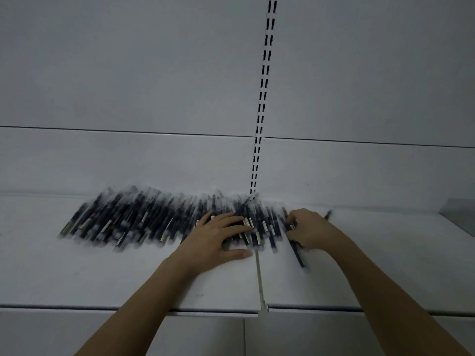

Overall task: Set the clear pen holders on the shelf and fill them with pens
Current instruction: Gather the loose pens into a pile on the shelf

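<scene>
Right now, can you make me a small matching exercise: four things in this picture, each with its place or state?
1. left hand
2. right hand
3. lone pen
4. slotted upright

a. lies apart, right of the pile
b. fingers curled round a dark pen
c. runs up the back wall
d. flat on the pen pile

Pairs: 1-d, 2-b, 3-a, 4-c

Pens (144,219) heaped along shelf (102,276) rear, against back panel (128,163). One stray pen (328,214) right of heap, apart.
</scene>
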`<action>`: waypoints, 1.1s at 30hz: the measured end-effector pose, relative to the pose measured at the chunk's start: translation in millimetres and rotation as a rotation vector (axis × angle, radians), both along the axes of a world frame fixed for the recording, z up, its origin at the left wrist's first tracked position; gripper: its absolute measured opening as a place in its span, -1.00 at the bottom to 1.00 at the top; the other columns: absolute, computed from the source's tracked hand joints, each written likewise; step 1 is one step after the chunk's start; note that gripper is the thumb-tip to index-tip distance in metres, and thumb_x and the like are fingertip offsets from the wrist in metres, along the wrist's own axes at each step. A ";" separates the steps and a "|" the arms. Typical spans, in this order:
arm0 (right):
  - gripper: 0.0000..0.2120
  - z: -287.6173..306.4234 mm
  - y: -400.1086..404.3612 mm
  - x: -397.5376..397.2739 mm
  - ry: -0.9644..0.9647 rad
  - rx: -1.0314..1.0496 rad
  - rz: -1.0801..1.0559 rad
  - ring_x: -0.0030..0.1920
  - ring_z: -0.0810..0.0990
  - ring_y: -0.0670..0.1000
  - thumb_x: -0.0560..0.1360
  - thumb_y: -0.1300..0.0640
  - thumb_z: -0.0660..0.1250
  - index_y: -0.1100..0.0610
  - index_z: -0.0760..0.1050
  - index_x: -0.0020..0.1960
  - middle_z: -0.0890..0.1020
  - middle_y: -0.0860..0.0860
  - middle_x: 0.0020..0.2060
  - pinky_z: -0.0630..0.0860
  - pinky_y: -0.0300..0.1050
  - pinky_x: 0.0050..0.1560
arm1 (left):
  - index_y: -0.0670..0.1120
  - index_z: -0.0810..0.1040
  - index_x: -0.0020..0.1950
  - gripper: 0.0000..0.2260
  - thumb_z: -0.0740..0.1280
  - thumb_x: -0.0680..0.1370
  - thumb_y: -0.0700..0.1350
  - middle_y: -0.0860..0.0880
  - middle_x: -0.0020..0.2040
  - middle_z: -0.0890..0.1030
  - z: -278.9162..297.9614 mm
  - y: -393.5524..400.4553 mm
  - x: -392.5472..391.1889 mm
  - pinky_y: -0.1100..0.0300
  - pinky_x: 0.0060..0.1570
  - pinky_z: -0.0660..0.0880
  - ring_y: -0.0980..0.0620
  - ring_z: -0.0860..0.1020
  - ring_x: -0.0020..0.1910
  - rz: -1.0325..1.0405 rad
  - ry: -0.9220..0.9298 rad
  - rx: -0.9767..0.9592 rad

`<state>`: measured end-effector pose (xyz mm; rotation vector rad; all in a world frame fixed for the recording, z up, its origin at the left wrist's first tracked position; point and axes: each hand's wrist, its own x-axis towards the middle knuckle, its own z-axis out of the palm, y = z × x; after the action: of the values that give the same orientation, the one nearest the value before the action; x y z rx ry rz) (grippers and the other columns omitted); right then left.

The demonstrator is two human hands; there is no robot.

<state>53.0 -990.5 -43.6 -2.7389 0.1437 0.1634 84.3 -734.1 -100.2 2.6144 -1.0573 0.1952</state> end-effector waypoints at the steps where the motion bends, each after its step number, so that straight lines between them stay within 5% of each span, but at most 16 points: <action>1: -0.68 0.8 0.7 0.3 -0.027 0.018 -0.020 -0.09 0.64 0.16 0.54 0.19 0.34 0.32 0.49 0.24 0.63 0.26 0.03 0.45 -0.15 -0.23 | 0.32 0.29 0.49 -0.41 0.04 0.50 0.48 0.24 0.55 0.24 -0.6 0.0 0.2 -0.05 0.55 -0.15 0.20 0.08 0.56 0.001 -0.007 -0.004; 5: -0.67 7.0 7.2 5.3 -0.165 0.326 -0.077 -0.29 0.66 0.03 0.59 0.15 0.33 0.26 0.44 0.29 0.65 0.17 -0.04 0.52 -0.28 -0.36 | 0.27 0.37 0.46 -0.50 0.09 0.56 0.37 0.22 0.51 0.31 -2.2 -0.8 0.3 -0.08 0.55 -0.07 0.19 0.15 0.54 0.020 -0.037 -0.056; 10: -0.70 -1.3 -0.6 10.5 -0.318 0.350 -0.110 -0.08 0.53 -0.01 0.63 0.15 0.25 0.15 0.45 0.34 0.54 0.04 0.06 0.42 -0.19 -0.05 | 0.18 0.43 0.43 -0.60 0.21 0.58 0.09 0.20 0.48 0.37 -1.5 0.0 -3.0 -0.10 0.55 -0.02 0.18 0.19 0.53 0.049 -0.035 -0.111; 14: -0.77 -16.4 -32.2 6.7 -0.513 0.192 -0.300 -0.02 0.53 0.11 0.56 0.27 0.23 0.18 0.54 0.19 0.53 0.18 0.09 0.42 -0.10 -0.01 | 0.17 0.43 0.43 -0.52 0.13 0.55 0.27 0.21 0.47 0.37 -3.7 0.9 -2.9 0.00 0.54 -0.07 0.20 0.19 0.53 0.047 -0.043 -0.112; 18: -0.65 -32.4 -53.1 0.3 -0.339 0.096 -0.440 0.22 0.44 0.28 0.56 0.05 0.30 0.19 0.48 0.29 0.48 0.25 0.20 0.42 0.07 0.19 | 0.20 0.43 0.42 -0.50 0.15 0.54 0.35 0.23 0.47 0.37 -3.8 0.5 -2.2 0.03 0.52 -0.09 0.22 0.20 0.52 0.043 -0.050 -0.117; 20: -0.65 -40.1 -55.9 -1.6 -0.302 0.106 -0.386 0.12 0.53 0.24 0.53 0.03 0.29 0.21 0.56 0.22 0.60 0.23 0.11 0.39 -0.04 0.14 | 0.21 0.42 0.42 -0.53 0.18 0.55 0.33 0.23 0.47 0.36 -4.4 0.3 -1.7 0.03 0.53 -0.08 0.25 0.19 0.51 0.045 -0.055 -0.109; 23: -0.77 -39.7 -55.6 -10.1 -0.322 0.249 -0.308 0.00 0.58 0.12 0.49 0.31 0.35 0.24 0.60 0.14 0.62 0.15 0.02 0.37 -0.24 0.00 | 0.22 0.43 0.41 -0.53 0.16 0.55 0.34 0.23 0.46 0.37 -5.5 0.4 -0.7 0.01 0.54 -0.06 0.25 0.20 0.50 0.045 -0.056 -0.116; 28: -0.72 -40.0 -45.6 -18.7 -0.299 0.412 -0.218 -0.11 0.62 0.00 0.46 0.28 0.39 0.05 0.55 0.13 0.63 -0.04 0.06 0.52 -0.12 -0.01 | 0.21 0.44 0.41 -0.48 0.09 0.53 0.37 0.22 0.46 0.37 -4.0 -0.5 -1.4 0.01 0.54 -0.06 0.23 0.22 0.50 0.050 -0.046 -0.113; 33: -0.80 -43.1 -20.4 -23.5 -0.341 0.397 -0.209 -0.08 0.56 0.00 0.57 0.22 0.27 0.16 0.59 0.15 0.63 0.05 0.05 0.43 -0.17 -0.03 | 0.21 0.42 0.42 -0.36 0.04 0.47 0.51 0.22 0.48 0.35 -1.7 -0.4 -3.3 -0.06 0.56 -0.04 0.21 0.20 0.52 0.044 -0.030 -0.095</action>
<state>29.5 -1010.8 -86.7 -2.2959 0.2687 -0.3014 81.0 -734.4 -101.9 2.5589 -0.9762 0.2882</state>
